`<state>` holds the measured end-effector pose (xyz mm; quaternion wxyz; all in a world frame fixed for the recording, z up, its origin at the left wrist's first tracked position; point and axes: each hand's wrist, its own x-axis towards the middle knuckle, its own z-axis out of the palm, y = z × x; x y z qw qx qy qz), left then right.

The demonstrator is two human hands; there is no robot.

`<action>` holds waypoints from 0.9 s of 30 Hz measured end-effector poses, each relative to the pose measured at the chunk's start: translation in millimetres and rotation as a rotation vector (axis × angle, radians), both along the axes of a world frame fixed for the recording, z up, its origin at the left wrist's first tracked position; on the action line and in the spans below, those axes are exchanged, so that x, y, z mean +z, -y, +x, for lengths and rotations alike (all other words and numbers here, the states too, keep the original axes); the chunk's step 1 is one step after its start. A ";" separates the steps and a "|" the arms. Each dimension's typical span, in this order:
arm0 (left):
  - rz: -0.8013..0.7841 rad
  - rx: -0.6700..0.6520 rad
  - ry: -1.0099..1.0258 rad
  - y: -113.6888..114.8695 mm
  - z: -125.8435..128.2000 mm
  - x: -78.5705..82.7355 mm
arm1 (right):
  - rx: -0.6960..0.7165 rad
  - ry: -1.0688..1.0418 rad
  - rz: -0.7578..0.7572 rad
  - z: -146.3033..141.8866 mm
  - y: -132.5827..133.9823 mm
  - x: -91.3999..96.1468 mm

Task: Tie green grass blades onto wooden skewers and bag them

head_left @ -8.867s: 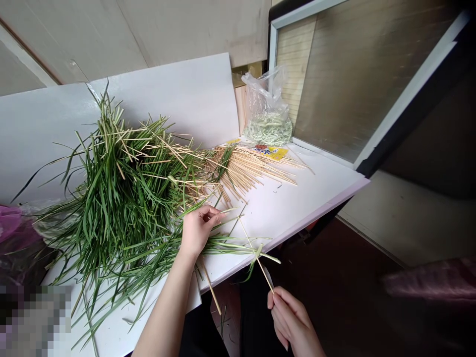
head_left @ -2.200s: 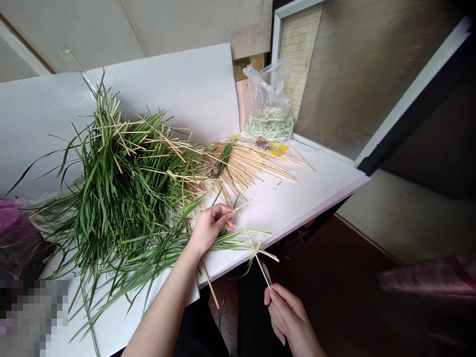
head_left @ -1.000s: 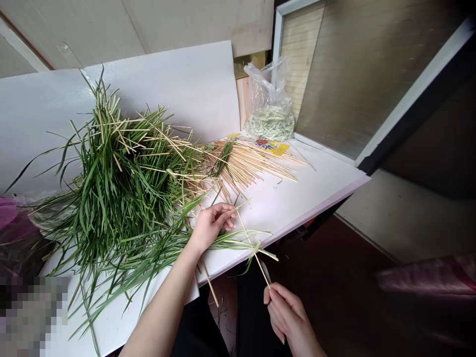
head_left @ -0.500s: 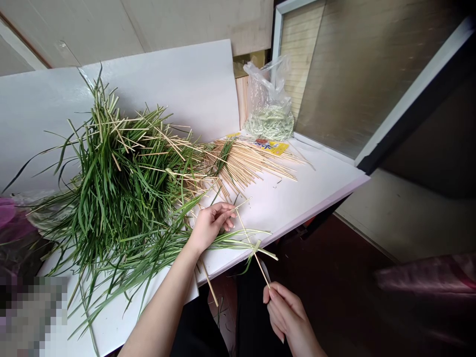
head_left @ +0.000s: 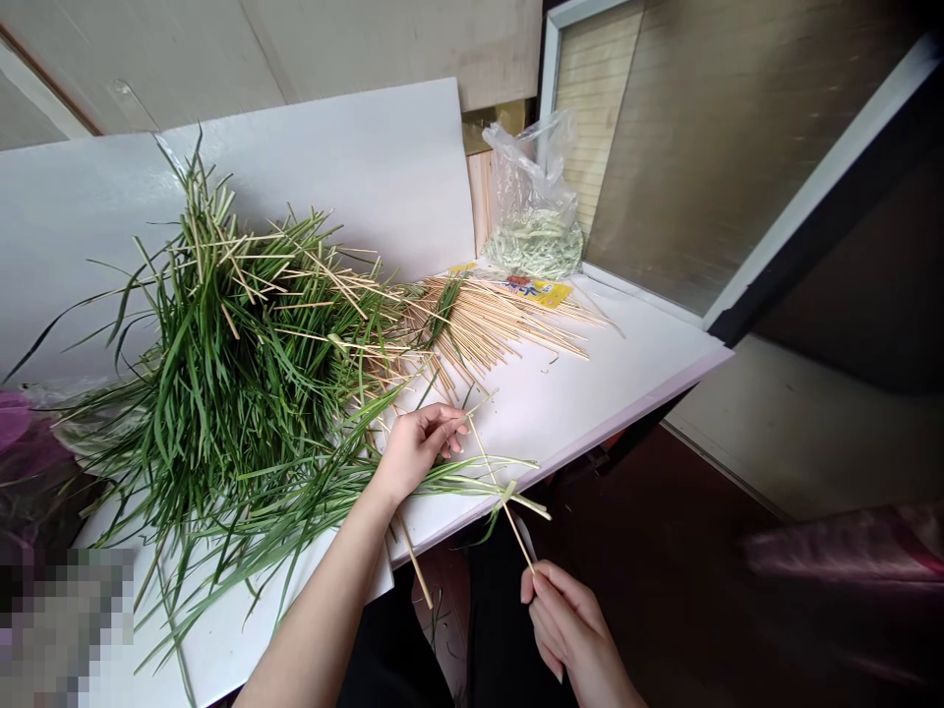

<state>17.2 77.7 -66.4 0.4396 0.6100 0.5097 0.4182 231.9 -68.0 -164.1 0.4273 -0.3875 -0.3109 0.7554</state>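
A big heap of long green grass blades (head_left: 236, 393) lies on the white board, with bamboo skewers (head_left: 487, 334) fanned out from it to the right and stuck among the blades. My left hand (head_left: 420, 452) rests at the heap's right edge, fingers curled on a grass blade. My right hand (head_left: 564, 619) is below the board's front edge, pinching the lower end of a single skewer (head_left: 496, 482). That skewer rises towards my left fingers, and a pale blade (head_left: 508, 497) crosses it. Another skewer end (head_left: 417, 562) pokes out past the board's edge.
A clear plastic bag of pale trimmed blades (head_left: 532, 221) stands at the back, beside a yellow printed packet (head_left: 520, 290). A glazed window frame (head_left: 700, 167) rises on the right. Pink plastic (head_left: 22, 433) lies at far left; a dark floor (head_left: 664, 551) lies below the board's edge.
My left hand has shifted slightly right towards the skewer's upper end since the oldest frame. The view has tilted a little. Over the last second almost nothing has moved.
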 end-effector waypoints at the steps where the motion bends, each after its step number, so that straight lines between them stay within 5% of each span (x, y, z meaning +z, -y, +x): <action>1: 0.013 -0.002 -0.011 0.3 -0.3 -0.2 | 0.002 -0.002 0.000 0.0 0.0 -0.7; 13: 0.104 0.031 -0.166 0.5 -5.8 -4.5 | 0.020 -0.022 0.007 0.9 0.2 -1.5; 27: 0.032 0.017 -0.130 0.7 -4.0 -0.9 | 0.019 -0.029 0.021 0.7 0.2 -0.3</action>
